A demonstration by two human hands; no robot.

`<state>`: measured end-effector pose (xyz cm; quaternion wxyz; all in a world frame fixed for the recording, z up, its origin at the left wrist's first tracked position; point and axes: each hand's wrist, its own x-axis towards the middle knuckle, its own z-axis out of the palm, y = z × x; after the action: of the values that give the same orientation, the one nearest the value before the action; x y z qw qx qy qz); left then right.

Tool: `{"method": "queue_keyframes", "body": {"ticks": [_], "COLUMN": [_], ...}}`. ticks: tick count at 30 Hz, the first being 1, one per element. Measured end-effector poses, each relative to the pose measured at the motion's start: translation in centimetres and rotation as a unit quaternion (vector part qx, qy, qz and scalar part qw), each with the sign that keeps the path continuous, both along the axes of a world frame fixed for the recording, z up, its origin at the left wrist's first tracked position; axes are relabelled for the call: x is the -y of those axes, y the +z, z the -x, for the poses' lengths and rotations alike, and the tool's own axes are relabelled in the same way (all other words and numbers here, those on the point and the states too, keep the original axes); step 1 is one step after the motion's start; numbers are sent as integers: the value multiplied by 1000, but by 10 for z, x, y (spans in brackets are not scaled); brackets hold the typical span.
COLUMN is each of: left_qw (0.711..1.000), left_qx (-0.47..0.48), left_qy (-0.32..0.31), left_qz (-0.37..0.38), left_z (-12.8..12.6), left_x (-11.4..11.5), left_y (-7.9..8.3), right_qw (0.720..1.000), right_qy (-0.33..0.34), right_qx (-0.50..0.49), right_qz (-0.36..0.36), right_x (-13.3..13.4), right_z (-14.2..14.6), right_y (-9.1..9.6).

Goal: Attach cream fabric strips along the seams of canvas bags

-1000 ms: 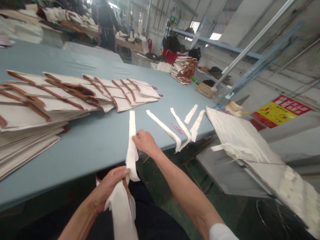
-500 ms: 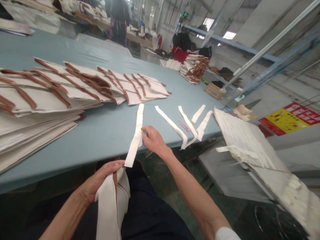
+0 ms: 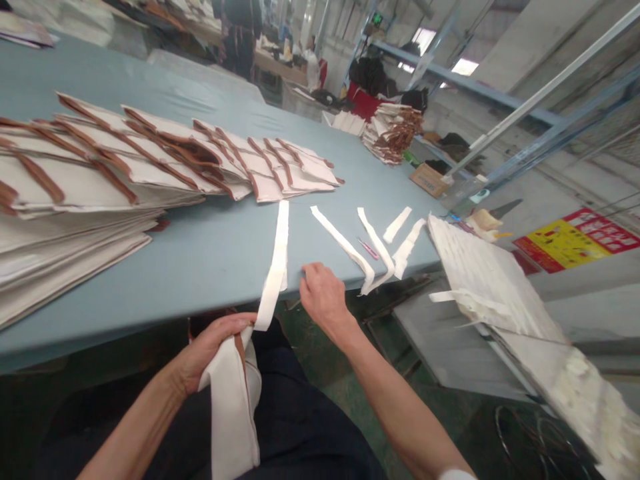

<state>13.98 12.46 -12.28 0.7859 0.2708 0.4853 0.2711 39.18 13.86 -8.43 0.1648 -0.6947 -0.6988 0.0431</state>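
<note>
Right hand (image 3: 325, 299) loosely curled over surface (image 3: 210, 267) edge; from here can't tell if fingertips meet. Left hand (image 3: 214, 345), at its 8 o'clock, pinching white cloth (image 3: 231, 413), brown edging. White strip (image 3: 277, 253) at right hand's 10 o'clock, near end overhanging beside left fingertips.

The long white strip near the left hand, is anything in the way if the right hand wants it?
Nothing visible is in the way: between the right hand and the long white strip, only blue tabletop shows. The pink tool lies farther right.
</note>
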Motion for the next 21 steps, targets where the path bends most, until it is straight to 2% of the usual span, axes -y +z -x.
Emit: {"method": "queue_keyframes", "body": {"ticks": [3,10,16,21], "left_qw": [1000,999,998,995], "left_qx": [5,16,1,-28], "left_qy": [-11,-47,-49,-45], "left_qz": [-2,-14,-47,-90], "left_z": [-3,-9,-7,-7], "left_x": [0,5,7,8], "left_y": [5,20,23,22], "right_qw": [1000,994,979,968], "right_qy": [6,94,164,208], "right_qx": [12,-1,-44,-88], "right_qz": [-16,-47,-111,-112], "right_x": [21,67,65,54], "right_z": [0,8,20,33], "right_y": [-6,-36,-35,-30]}}
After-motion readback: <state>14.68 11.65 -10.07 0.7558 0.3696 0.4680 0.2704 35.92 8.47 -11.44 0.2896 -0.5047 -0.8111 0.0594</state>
